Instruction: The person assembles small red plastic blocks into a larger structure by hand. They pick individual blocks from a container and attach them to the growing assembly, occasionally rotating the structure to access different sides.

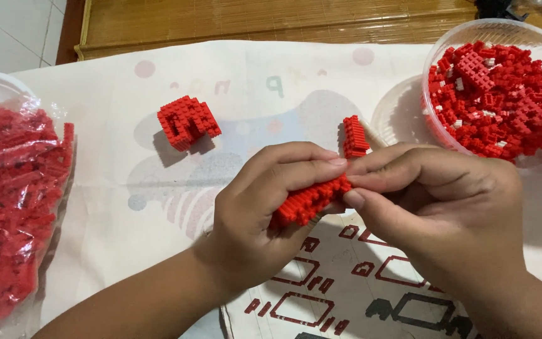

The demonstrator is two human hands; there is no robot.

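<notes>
Both hands meet over the middle of the table (120, 207), which is covered with a pale printed cloth. The left hand (265, 213) wraps a red brick strip (308, 199): its fingers curl over the top of the strip and the thumb sits underneath, so the grip is pressed together around the strip's left and middle part. The strip runs slanted, lower at the left inside the palm and higher at the right, where its end pokes out toward the other hand. The right hand (446, 207) comes in from the right, with thumb and forefinger pinched on that free right end; the fingertips of both hands touch just above the strip. The studs along the strip's lower edge show between the two thumbs. Right behind the hands, beside the right forefinger, stands a small red brick piece (355, 136), upright on the cloth and apart from the strip. Farther left and well apart lies a chunkier red brick block (187, 122). At the top right a clear plastic bowl (503, 28) is heaped with loose red bricks, a few white ones mixed in. At the left edge a clear bag (14, 207) full of red bricks lies on the table. Below the hands a printed sheet (346, 289) with red and black outlines is spread out.
</notes>
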